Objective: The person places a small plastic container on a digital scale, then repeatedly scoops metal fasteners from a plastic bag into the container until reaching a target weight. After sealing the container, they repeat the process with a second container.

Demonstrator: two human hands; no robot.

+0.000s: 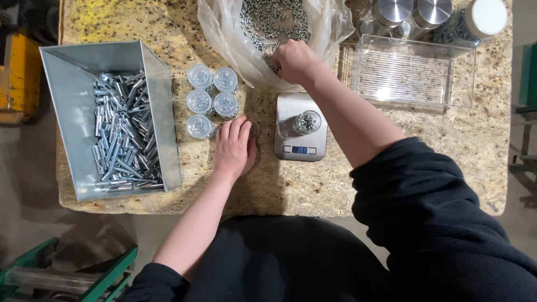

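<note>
My left hand (234, 149) lies over a small clear jar (253, 128) on the chipboard table (391, 168), fingers wrapped around it, just right of several capped jars (211, 100) standing in rows. My right hand (295, 60) reaches into a clear plastic bag (224, 33) full of small silver screws (274, 19), fingers closed among them. Between the hands a steel kitchen scale (299, 142) carries an open jar (306, 122) partly filled with screws.
A grey metal bin (72, 100) with several long bolts (123, 134) stands at the left. A clear plastic tray (408, 72) sits at the right, with metal-lidded jars (411, 11) and a white-lidded container (485, 17) behind it. A green crate (106, 274) lies on the floor.
</note>
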